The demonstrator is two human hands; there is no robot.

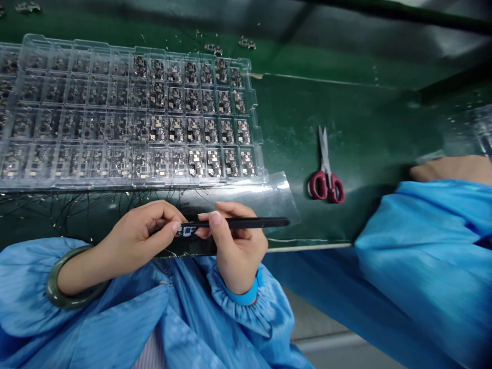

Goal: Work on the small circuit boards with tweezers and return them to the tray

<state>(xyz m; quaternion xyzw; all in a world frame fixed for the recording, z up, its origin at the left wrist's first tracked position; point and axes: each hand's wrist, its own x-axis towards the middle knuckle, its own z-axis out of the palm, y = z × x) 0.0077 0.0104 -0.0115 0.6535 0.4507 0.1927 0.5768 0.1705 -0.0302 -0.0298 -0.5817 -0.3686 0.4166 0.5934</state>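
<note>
Between thumb and fingers, my left hand [140, 233] pinches a small circuit board [187, 230] at its left end. My right hand [238, 246] is closed around black tweezers [261, 222], whose tips point left and lie over the board's upper edge. Whether the tips grip anything there is too small to tell. Both hands are just above the table's front edge, over a sheet of clear plastic film [269, 197]. Behind them, a clear compartment tray [258, 154] holds many similar boards in rows.
Scissors with red handles [326, 185] lie on the green table [369, 133], right of the tray. Thin black wires [84, 207] are strewn along the tray's front. Small metal parts [246, 43] lie behind it. A co-worker's blue sleeve [434, 236] and hand come in at right.
</note>
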